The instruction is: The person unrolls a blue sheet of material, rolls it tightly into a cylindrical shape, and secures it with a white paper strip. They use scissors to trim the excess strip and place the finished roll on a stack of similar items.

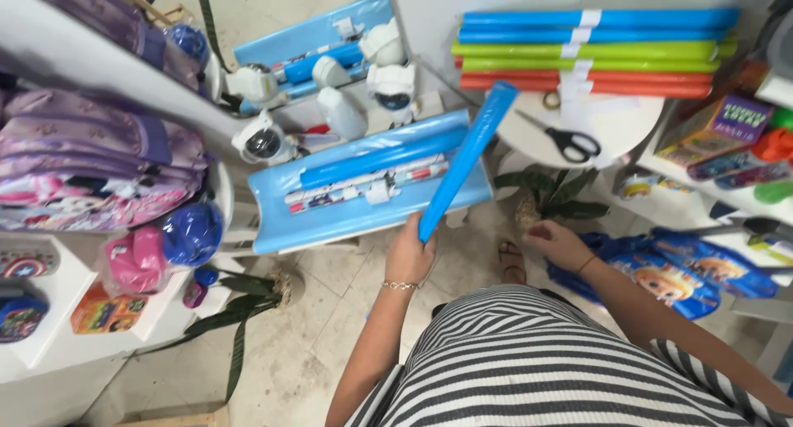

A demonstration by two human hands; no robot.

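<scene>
Left hand (410, 253) gripped a long blue paper roll (467, 158) by its lower end, angled up over the blue shelf (347, 220).

The roll looked light, fairly stiff but crushable, smooth, best held near the middle; it was bright blue and slim. Right hand (557, 244) hung loosely curled, holding nothing.

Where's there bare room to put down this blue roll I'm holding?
The round white table has a bare patch right of the scissors, below the stacked coloured rolls. The floor tiles below the blue sheet are open. The left shelves are crowded with backpacks.
</scene>
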